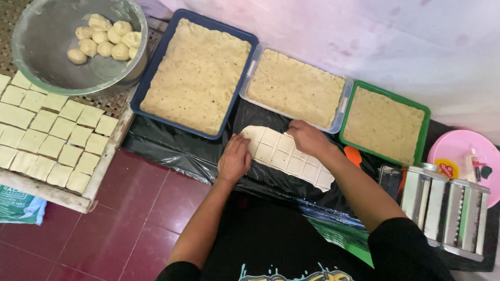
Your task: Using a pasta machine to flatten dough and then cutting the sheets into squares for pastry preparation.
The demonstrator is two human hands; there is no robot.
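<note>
Landmark: scored dough sheet [284, 156], pale strip cut into small squares, flat on black plastic sheet [172, 151] in front of the person.

Largest first:
- Red tiled floor [130, 208] left of and below dough sheet.
- Blue tray [156, 62] up-left of dough sheet, filled edge to edge with pale crumbly mix.
- Wooden rack [99, 171] far left of dough sheet, carrying rows of cut dough squares [49, 130], close-packed, touching.
- Grey metal bowl [47, 36] far up-left, sitting on rack, holding a cluster of dough balls [104, 41].
- Clear tray [345, 101] just above dough sheet, same crumbly fill.
- Green tray [424, 130] up-right of dough sheet, same fill.
- Steel roller machine [442, 208] right of dough sheet, on black plastic.
- Pink round lid [453, 145] far right, behind machine, small items on it, too small to tell.
- Green-and-white printed bag [18, 205] far left on floor, under rack edge.
- Orange piece [353, 155] just right of dough sheet, partly hidden by right forearm.

Hands:
- Left hand [234, 158] flat, fingers extended together, pressing on left end of dough sheet; gripping nothing.
- Right hand [307, 138] on upper edge of dough sheet, fingers curled down; held item, if any, not discernible.

Nothing between hands and dough sheet.
</note>
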